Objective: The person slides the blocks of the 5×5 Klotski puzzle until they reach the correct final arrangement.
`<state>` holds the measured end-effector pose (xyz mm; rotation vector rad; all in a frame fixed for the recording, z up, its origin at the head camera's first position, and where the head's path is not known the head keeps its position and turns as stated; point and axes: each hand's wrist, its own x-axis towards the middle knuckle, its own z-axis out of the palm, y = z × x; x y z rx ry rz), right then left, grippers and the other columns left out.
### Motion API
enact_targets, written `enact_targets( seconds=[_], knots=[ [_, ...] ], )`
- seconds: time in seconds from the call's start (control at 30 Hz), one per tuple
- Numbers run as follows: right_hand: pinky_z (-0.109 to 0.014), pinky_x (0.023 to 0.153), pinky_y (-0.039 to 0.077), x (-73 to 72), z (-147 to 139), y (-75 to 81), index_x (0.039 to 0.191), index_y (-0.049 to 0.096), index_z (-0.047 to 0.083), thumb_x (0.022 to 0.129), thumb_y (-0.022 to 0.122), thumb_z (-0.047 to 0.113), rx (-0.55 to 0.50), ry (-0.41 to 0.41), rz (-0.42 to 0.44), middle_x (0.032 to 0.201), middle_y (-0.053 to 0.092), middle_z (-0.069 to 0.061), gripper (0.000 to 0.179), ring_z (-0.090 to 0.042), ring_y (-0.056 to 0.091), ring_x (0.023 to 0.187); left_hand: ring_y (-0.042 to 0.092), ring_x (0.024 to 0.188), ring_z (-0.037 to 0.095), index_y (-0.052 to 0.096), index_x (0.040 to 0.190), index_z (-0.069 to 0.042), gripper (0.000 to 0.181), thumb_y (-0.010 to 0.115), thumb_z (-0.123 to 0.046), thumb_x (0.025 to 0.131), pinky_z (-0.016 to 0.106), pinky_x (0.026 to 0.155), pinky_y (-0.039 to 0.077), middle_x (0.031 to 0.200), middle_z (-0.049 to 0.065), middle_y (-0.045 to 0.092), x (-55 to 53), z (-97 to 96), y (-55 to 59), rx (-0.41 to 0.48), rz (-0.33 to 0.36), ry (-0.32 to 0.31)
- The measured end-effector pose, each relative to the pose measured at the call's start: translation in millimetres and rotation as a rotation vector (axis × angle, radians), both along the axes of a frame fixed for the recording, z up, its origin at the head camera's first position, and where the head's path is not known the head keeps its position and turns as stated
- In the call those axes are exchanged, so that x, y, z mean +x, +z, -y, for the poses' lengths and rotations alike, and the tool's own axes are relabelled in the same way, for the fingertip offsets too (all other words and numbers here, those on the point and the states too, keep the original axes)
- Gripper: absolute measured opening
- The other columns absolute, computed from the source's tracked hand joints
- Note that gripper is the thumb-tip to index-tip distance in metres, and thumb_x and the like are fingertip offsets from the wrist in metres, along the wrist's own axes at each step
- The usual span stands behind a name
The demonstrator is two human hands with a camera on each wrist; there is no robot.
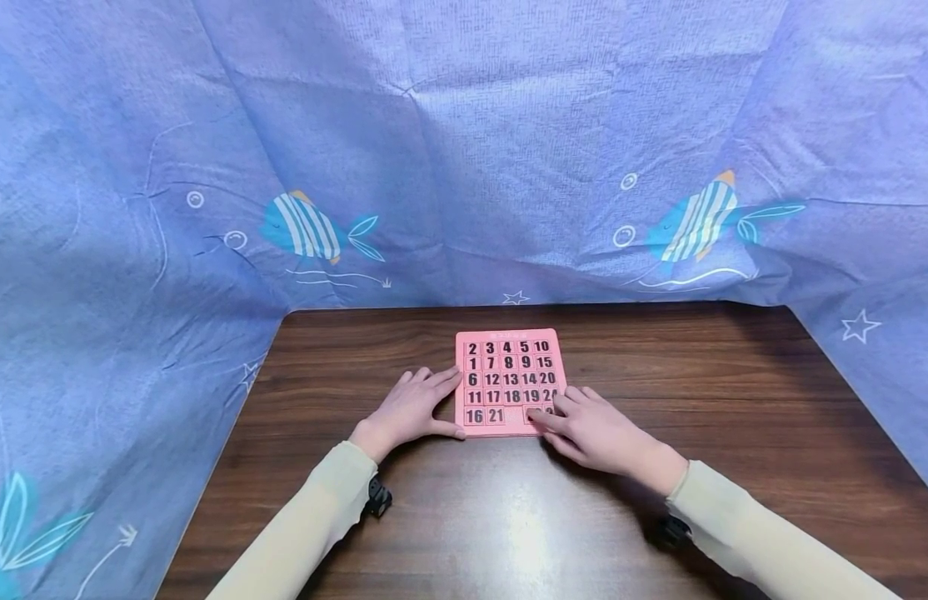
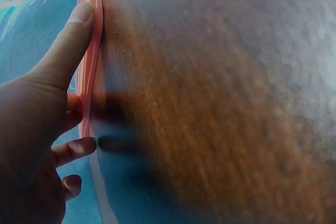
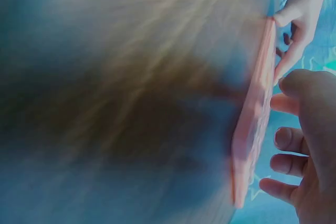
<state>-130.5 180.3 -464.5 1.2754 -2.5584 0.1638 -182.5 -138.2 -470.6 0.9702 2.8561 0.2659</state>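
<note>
A pink sliding number puzzle [image 1: 511, 336] lies on the table, its square tiles bearing black numbers in rows. In the bottom row, a bare slot [image 1: 513, 416] follows the tiles 16 and 21. My left hand [image 1: 410, 410] rests along the puzzle's left side, thumb at the near-left corner and fingertips at the left edge. With its index fingertip, my right hand [image 1: 601, 432] touches a bottom-row tile just right of the slot. Its fingers cover part of the lower right tiles. In the right wrist view, the puzzle's frame [image 3: 242, 148] shows edge-on beside the right hand's fingers.
The dark wood-grain table [image 1: 344, 358] extends around the puzzle, with a bright reflection near its front. A blue cloth [image 1: 509, 150] printed with striped fish hangs behind the table and down its sides. Black wrist devices [image 1: 377, 497] sit at both sleeves.
</note>
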Motion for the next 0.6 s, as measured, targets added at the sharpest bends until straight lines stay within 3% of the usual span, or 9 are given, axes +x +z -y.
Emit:
enact_targets(
  seconds=[0.23, 0.6],
  knots=[
    [-0.038, 0.072, 0.036, 4.0, -7, -2.6, 0.122, 0.064, 0.018, 0.085, 0.062, 0.031, 0.016, -0.016, 0.012, 0.084, 0.053, 0.002, 0.039, -0.022, 0.045, 0.078, 0.04, 0.118, 0.02, 0.032, 0.147, -0.022, 0.1, 0.056, -0.078, 0.068, 0.046, 0.098, 0.03, 0.15, -0.005, 0.033, 0.2, 0.9, 0.8, 0.004, -0.006, 0.001],
    [-0.039, 0.072, 0.036, 2.0, 15, -5.4, 0.126, 0.06, 0.019, 0.086, 0.059, 0.035, 0.057, 0.004, -0.008, 0.08, 0.049, 0.003, 0.043, -0.021, 0.046, 0.078, 0.041, 0.115, 0.019, 0.03, 0.148, -0.022, 0.101, 0.055, -0.078, 0.068, 0.043, 0.096, 0.031, 0.15, -0.005, 0.033, 0.4, -0.1, -0.8, -0.001, 0.003, 0.004]
  ],
)
